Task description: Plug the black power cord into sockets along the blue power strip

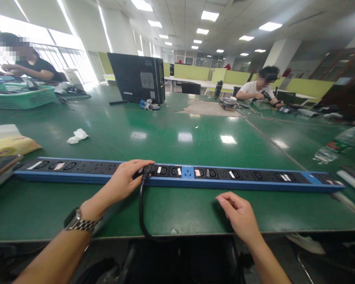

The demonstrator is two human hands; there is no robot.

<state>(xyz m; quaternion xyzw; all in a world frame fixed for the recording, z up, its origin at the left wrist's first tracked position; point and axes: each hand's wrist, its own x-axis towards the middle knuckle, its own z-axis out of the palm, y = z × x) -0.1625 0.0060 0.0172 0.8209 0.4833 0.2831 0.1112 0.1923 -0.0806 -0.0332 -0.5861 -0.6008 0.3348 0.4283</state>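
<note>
A long blue power strip (168, 182) with black socket faces lies across the green table in front of me. A black power plug (148, 170) sits at its sockets, left of the middle, and its cable hangs down over the table's front edge. My left hand (127, 177) is closed about the plug, index finger along the far side and thumb at the near left. Whether the plug is fully seated is hidden. Over the table in front of the strip, apart from it, my right hand (238, 213) has curled fingers with thumb near index. Nothing shows in it.
Behind the strip stand a black computer case (136, 77) and gloves (149, 104). Crumpled tissue (77, 136), a yellow packet (10, 142) and a green basket (23, 96) are at left. A plastic bottle (340, 142) lies right. Two people (258, 88) sit across the table.
</note>
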